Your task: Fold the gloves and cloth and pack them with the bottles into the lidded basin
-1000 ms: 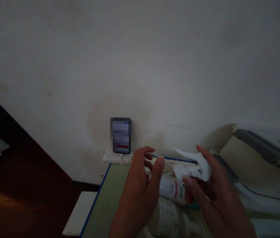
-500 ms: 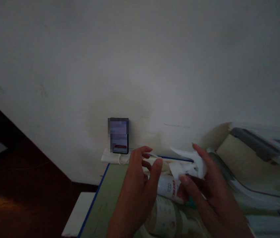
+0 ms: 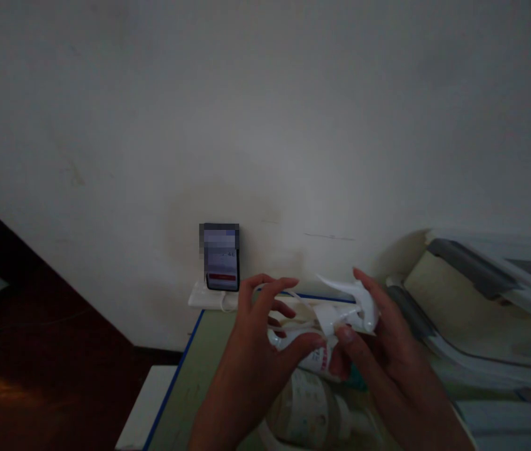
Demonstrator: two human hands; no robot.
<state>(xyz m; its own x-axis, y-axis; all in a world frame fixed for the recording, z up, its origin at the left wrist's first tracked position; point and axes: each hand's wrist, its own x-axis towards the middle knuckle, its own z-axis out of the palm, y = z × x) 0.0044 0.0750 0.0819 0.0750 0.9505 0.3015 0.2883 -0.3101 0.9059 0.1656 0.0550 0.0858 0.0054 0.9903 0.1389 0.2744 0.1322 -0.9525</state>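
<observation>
My right hand [image 3: 387,357] grips a white trigger sprayer head [image 3: 347,307], thumb under it and fingers curled over its back. My left hand [image 3: 256,351] is closed around the neck of a white spray bottle [image 3: 310,356] with red print, thumb touching the collar just below the sprayer head. A thin white dip tube [image 3: 293,297] runs from the sprayer head toward my left fingers. Both hands hover over a green mat with a blue edge [image 3: 200,376].
A phone [image 3: 221,257] stands against the white wall on a white block [image 3: 211,297]. A pale patterned bottle [image 3: 312,416] lies below my hands. Stacked cream and grey items [image 3: 476,294] fill the right. Dark floor [image 3: 35,351] lies at the left.
My left hand has moved right and closed onto the bottle neck; thumb now meets the sprayer collar. Both hands and the sprayer have shifted slightly up and left in view.
</observation>
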